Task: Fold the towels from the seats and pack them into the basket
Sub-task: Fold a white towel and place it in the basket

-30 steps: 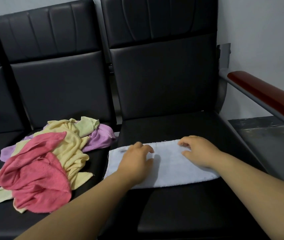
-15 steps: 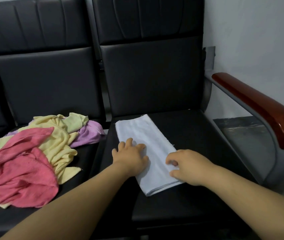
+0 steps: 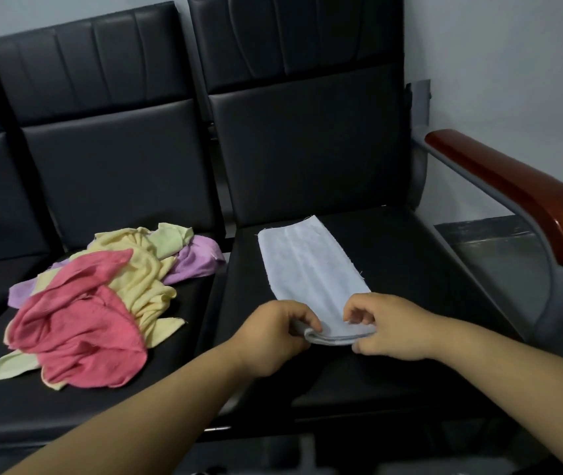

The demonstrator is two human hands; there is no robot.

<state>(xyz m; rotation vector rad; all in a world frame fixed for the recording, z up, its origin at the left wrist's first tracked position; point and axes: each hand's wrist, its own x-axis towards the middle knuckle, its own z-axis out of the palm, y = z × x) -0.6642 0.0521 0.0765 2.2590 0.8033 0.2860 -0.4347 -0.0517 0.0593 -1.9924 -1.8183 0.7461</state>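
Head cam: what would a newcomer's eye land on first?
The white towel, a long folded strip on the right seat, draws the eye first, with the left hand and right hand pinching its near end. Next comes the crumpled pile of towels, pink, yellow and purple, on the neighbouring seat. The glossy red-brown armrest stands out at far right.

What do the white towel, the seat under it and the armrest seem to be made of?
White towel: soft matte cloth, probably cotton; loose threads fray at its edges. Seat: black leather or leatherette, smooth with dull sheen. Armrest: seemingly varnished reddish wood, glossy highlights; possibly plastic.
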